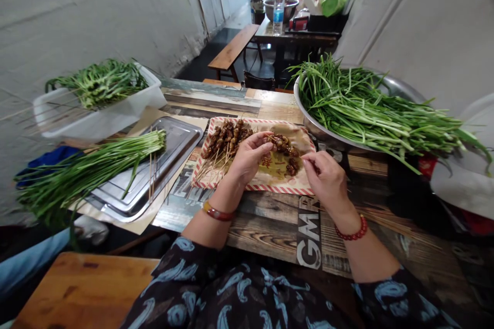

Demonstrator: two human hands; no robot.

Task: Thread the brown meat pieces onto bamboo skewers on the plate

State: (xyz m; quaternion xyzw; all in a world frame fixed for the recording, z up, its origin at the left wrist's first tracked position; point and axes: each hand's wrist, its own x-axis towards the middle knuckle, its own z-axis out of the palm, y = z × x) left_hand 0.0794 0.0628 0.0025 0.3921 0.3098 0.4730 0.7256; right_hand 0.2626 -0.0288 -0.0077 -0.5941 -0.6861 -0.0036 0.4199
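Note:
My left hand [250,154] is over the middle of a tray with a red-and-white striped rim [252,186], its thumb and forefinger closed close to brown glazed meat pieces [283,145]. Whether it grips one of them or a stick, I cannot make out. My right hand [327,176] is at the tray's right end, fingertips pinched together beside the meat; what is in them is hidden. Skewers of brown meat [227,139] lie side by side in the tray's left half, their sticks pointing toward me. Another meat piece [292,167] lies in oily liquid between my hands.
At right stands a metal bowl [300,100] heaped with green chives [370,103]. On the left are a white tub [142,97] with skewered greens [104,82], and a metal tray lid [177,136] under a chive bundle [104,169]. Thin sticks [386,221] lie at right.

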